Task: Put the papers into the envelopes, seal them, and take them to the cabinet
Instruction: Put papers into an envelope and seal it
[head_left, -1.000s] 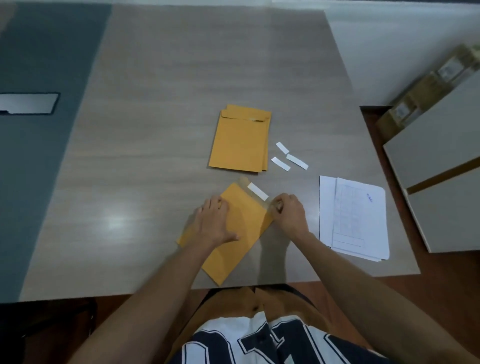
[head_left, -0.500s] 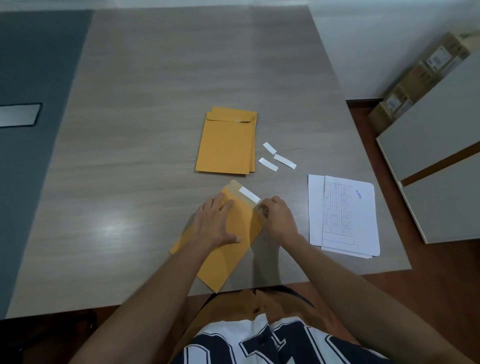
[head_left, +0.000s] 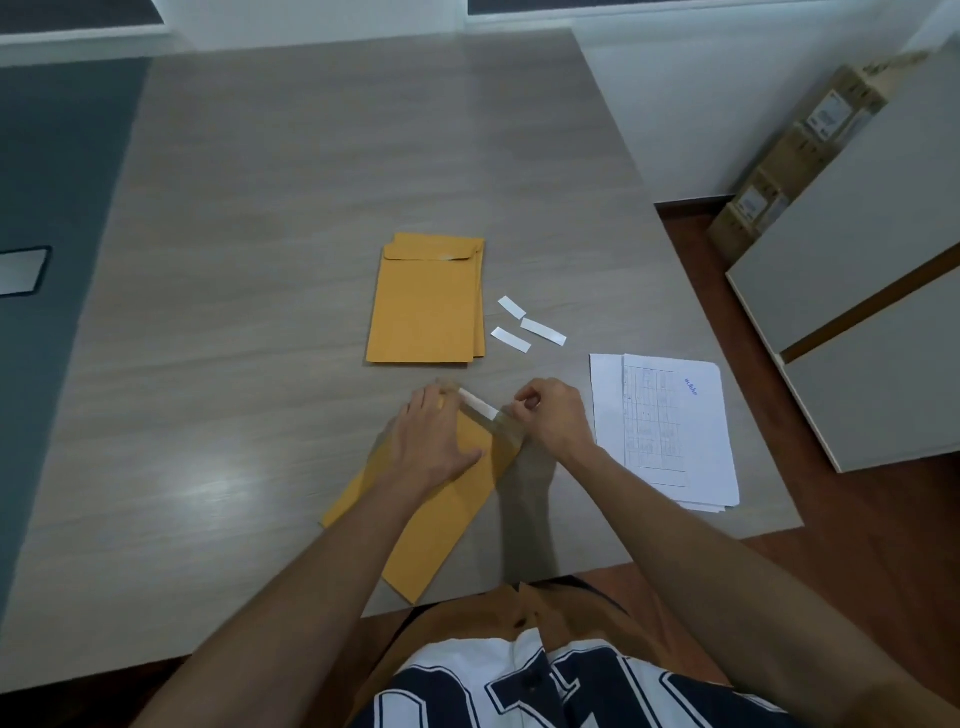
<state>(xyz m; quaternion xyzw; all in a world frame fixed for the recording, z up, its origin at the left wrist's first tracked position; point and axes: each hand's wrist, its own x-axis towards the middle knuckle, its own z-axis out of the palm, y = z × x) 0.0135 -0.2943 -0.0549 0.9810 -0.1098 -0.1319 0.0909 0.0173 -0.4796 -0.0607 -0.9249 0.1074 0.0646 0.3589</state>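
Shirt (head_left: 519, 691): large dark-blue characters are seen, cut by the frame edge; none can be read surely.
Top paper (head_left: 670, 441): the table and blue handwriting are too small.
Box labels (head_left: 827, 117): blurred.

A white jersey (head_left: 519, 693) is worn, seen at the bottom centre of the frame. Large block characters in dark navy are printed across its front, each edged with a thin white line and a navy outline; they are cut off by the lower edge and cannot be read. One dark button (head_left: 530, 680) is seen on the middle front strip. Just above the jersey in the frame, the lap is covered by tan-brown cloth (head_left: 571, 613), creased at the centre; trousers or shorts cannot be told. The forearms are bare up to the left hand (head_left: 431, 447) and the right hand (head_left: 556, 415).
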